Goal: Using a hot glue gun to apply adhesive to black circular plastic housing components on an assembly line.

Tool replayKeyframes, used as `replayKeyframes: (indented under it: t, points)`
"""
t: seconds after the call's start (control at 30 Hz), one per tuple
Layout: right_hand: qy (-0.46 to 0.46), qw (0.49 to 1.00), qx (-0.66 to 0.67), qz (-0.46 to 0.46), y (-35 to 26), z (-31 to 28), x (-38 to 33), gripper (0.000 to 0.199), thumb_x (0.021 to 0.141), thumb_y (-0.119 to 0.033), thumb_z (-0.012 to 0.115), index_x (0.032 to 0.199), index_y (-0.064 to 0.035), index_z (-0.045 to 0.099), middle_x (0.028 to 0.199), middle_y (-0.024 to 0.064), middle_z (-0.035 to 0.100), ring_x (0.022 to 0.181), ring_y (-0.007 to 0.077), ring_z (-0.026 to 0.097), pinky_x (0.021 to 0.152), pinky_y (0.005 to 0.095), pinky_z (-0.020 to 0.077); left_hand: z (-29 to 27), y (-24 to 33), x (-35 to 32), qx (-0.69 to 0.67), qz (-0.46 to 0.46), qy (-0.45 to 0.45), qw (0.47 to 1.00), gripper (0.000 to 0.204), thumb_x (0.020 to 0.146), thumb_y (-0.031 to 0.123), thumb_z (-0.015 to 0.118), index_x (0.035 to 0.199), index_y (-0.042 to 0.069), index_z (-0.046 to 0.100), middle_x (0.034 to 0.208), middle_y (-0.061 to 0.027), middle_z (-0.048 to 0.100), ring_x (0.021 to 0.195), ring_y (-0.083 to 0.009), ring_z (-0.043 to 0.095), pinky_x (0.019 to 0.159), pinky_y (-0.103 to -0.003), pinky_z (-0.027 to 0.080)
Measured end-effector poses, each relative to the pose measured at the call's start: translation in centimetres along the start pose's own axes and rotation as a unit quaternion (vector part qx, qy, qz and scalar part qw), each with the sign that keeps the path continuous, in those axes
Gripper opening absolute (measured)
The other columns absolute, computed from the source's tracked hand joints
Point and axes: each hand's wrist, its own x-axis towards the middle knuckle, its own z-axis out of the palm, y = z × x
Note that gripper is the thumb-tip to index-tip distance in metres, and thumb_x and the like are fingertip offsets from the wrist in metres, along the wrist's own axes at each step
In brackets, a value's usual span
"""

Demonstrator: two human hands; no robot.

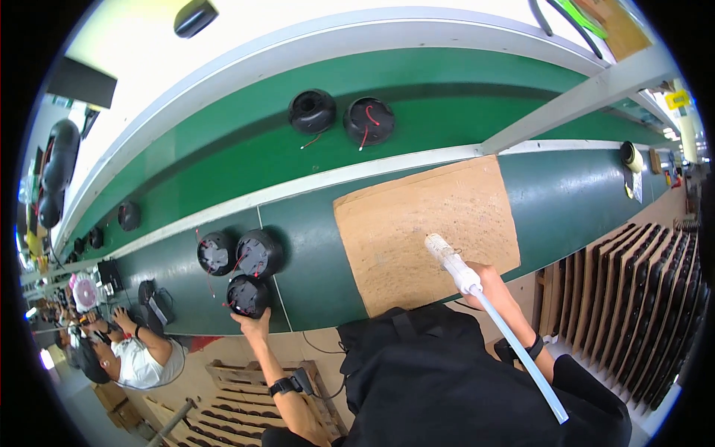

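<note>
My left hand [255,328] grips the near side of a round black housing [248,296] with its fingers partly hidden. The housing sits on the green bench, its inner side up, with a thin red wire. Two similar housings, a left one [216,254] and a right one [258,254], stand just behind it. In my right hand [491,287] is a white glue gun [451,265], tilted over the cardboard sheet [395,223]. A long translucent glue stick [521,354] trails from its rear end toward me. The fingers on it are mostly hidden behind the gun.
Two black housings [312,112] [369,121] lie on the green conveyor belt [447,82] behind the rail. A slanted metal post [581,100] rises at right. Racks of layered boards [625,305] stand right, a wooden pallet [238,402] below. A co-worker [153,357] sits at far left.
</note>
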Motion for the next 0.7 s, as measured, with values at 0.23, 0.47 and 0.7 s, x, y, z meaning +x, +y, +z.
replayKeyframes:
  t: [0.23, 0.47, 0.7]
  points:
    - [0.063, 0.993, -0.007, 0.099, 2.1, 0.0, -3.0, 0.022, 0.07, -0.014, 0.071, 0.081, 0.0002, 0.058, 0.077, 0.0242, 0.063, 0.075, 0.0464, 0.063, 0.065, 0.0481, 0.0503, 0.6, 20.8, -3.9, 0.006, 0.389, -0.246, 0.888, 0.036, 0.082, 0.027, 0.077, 0.105, 0.0, 0.071, 0.084, -0.0194, 0.071, 0.075, -0.0376, 0.068, 0.071, -0.045, 0.054]
    - [0.087, 0.987, -0.005, 0.136, -0.4, -0.2, -5.2, 0.024, 0.069, -0.014, 0.075, 0.085, 0.0, 0.063, 0.08, 0.0249, 0.066, 0.08, 0.046, 0.066, 0.068, 0.0485, 0.0524, 14.5, 42.9, 0.9, -0.063, 0.558, -0.107, 0.821, 0.06, 0.081, 0.012, 0.078, 0.136, 0.011, 0.052, 0.101, -0.0215, 0.07, 0.095, -0.0417, 0.07, 0.081, -0.047, 0.056]
    - [0.141, 0.971, 0.042, 0.189, 1.2, 2.1, -7.4, 0.019, 0.068, -0.005, 0.066, 0.085, 0.0011, 0.06, 0.079, 0.0275, 0.064, 0.078, 0.049, 0.063, 0.067, 0.0481, 0.0515, 16.7, 45.3, 3.1, 0.076, 0.644, -0.138, 0.749, 0.047, 0.074, 0.015, 0.086, 0.109, 0.006, 0.055, 0.096, -0.0212, 0.07, 0.092, -0.0439, 0.069, 0.078, -0.051, 0.056]
